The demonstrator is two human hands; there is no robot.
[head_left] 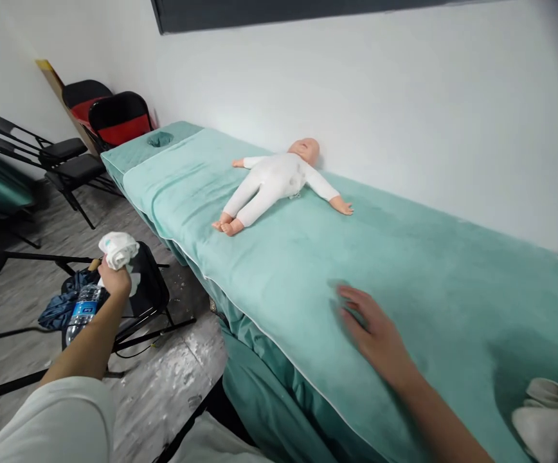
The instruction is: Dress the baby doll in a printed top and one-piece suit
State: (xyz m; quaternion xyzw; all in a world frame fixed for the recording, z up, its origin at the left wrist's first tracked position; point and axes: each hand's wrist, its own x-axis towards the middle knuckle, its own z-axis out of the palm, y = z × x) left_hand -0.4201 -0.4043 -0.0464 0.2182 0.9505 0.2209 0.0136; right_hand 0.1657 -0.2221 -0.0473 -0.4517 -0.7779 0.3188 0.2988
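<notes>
My left hand (115, 278), stretched out over the chair, is closed around a crumpled white bundle (119, 249) with faint teal marks. Its exact kind does not show. Just below that hand are a clear water bottle (84, 314) with a blue label and some dark blue fabric (56, 312). My right hand (368, 325), slightly blurred, is over the near side of the green-covered bed (404, 251), thumb and fingers apart and holding nothing. Farther back on the bed, a baby doll (274, 179) in a white bodysuit lies on its back, arms spread, head toward the wall.
Black folding chairs (122, 119) stand beyond the bed's far end and along the left. A black seat (146, 280) is under my left hand. White fabric (546, 415) lies at the bed's lower right. A wall (404, 96) runs along the bed's back side.
</notes>
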